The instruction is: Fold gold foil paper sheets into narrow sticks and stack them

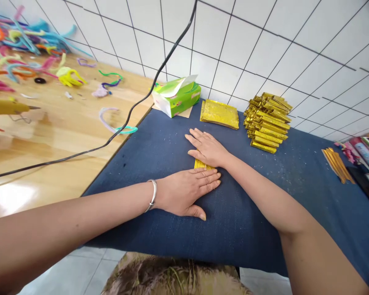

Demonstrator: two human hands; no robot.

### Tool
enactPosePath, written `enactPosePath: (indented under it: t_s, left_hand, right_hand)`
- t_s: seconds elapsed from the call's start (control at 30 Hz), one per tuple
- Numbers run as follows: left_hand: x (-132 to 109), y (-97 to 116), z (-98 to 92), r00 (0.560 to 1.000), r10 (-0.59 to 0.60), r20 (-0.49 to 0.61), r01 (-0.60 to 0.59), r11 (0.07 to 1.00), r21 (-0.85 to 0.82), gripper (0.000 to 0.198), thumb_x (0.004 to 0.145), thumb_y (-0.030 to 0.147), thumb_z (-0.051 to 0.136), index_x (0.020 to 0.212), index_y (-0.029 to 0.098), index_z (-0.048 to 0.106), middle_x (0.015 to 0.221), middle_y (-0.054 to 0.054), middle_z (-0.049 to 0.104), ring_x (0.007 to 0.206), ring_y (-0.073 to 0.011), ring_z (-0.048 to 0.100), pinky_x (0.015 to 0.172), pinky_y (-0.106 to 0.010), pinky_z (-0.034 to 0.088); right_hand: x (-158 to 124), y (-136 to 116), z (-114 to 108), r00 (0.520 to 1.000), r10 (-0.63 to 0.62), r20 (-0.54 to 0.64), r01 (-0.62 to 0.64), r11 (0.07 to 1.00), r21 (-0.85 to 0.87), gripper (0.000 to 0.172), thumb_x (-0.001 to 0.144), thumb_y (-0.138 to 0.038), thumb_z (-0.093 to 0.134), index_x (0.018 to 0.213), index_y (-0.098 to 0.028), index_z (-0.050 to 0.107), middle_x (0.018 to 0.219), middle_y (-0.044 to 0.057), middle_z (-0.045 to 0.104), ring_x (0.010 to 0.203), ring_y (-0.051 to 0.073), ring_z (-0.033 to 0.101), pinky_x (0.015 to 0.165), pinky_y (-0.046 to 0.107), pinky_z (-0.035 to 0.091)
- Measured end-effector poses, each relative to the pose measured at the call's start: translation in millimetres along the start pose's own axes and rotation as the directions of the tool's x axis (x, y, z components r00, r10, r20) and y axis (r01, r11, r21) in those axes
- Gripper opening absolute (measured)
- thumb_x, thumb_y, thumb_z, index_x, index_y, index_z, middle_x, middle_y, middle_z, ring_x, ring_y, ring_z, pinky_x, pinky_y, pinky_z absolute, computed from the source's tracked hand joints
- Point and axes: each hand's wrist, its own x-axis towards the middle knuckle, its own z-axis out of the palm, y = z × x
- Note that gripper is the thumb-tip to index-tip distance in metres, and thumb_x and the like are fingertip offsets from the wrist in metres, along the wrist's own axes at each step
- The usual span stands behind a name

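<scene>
A gold foil paper sheet [199, 164] lies on the dark blue cloth [160, 143], mostly covered by both hands. My left hand [187, 190], with a silver bangle at its wrist, rests flat over the sheet's near part, fingers stretched out to the right. Lying flat across the far part is my right hand [210, 149], its fingers spread to the left. Beyond it sits a flat stack of gold foil sheets [219, 113]. To the right of that stack rises a pile of folded gold foil strips [267, 123].
A green tissue box [180, 98] stands by the tiled wall. A black cable [155, 82] crosses the view on the left. Colourful pipe cleaners [24, 41] and a yellow glue gun [9, 107] lie on the wooden table. Narrow gold strips [338, 165] and a black phone-like object [364, 184] are at right.
</scene>
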Motion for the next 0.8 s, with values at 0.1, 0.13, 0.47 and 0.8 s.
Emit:
enactPosePath:
  t_s: [0.1,0.13,0.47,0.8]
  left_hand:
    - [1,1,-0.8,1.000,-0.018,0.002,0.018,1.000,-0.004,0.087,0.083,0.069,0.028,0.144,0.009,0.018,0.150,-0.016,0.014,0.140,-0.0275,0.012,0.114,-0.039,0.012]
    - [1,2,-1.1,1.000,-0.025,0.005,0.025,1.000,-0.006,0.087,0.082,0.069,0.028,0.144,0.009,0.018,0.150,-0.016,0.014,0.139,-0.0278,0.012,0.114,-0.039,0.012]
    - [-4,15,-0.7,0.999,-0.027,0.042,0.029,0.999,-0.036,0.089,0.081,0.070,0.030,0.144,0.009,0.018,0.151,-0.016,0.012,0.140,-0.0276,0.011,0.114,-0.039,0.012]
    - [-9,28,-9.0,0.996,-0.008,0.089,0.018,0.994,-0.111,0.086,0.081,0.067,0.037,0.144,0.011,0.021,0.150,-0.015,0.013,0.139,-0.0287,0.013,0.113,-0.041,0.016]
  right_hand:
    - [3,3,3,1.000,-0.013,0.019,0.013,1.000,-0.012,0.065,0.089,-0.058,0.030,0.143,-0.022,0.024,0.151,0.007,0.020,0.139,0.025,0.015,0.110,0.047,0.016]
    - [5,4,3,0.999,-0.022,0.023,0.022,1.000,-0.010,0.066,0.089,-0.059,0.030,0.143,-0.023,0.024,0.151,0.007,0.020,0.139,0.025,0.015,0.110,0.047,0.016]
    - [7,8,1,0.998,-0.060,0.016,0.060,0.998,0.006,0.068,0.088,-0.062,0.029,0.143,-0.022,0.023,0.151,0.010,0.019,0.139,0.027,0.015,0.110,0.049,0.016]
    - [6,8,2,0.998,-0.070,0.005,0.070,0.998,0.000,0.068,0.088,-0.062,0.027,0.143,-0.021,0.024,0.151,0.010,0.020,0.138,0.027,0.015,0.109,0.049,0.016]
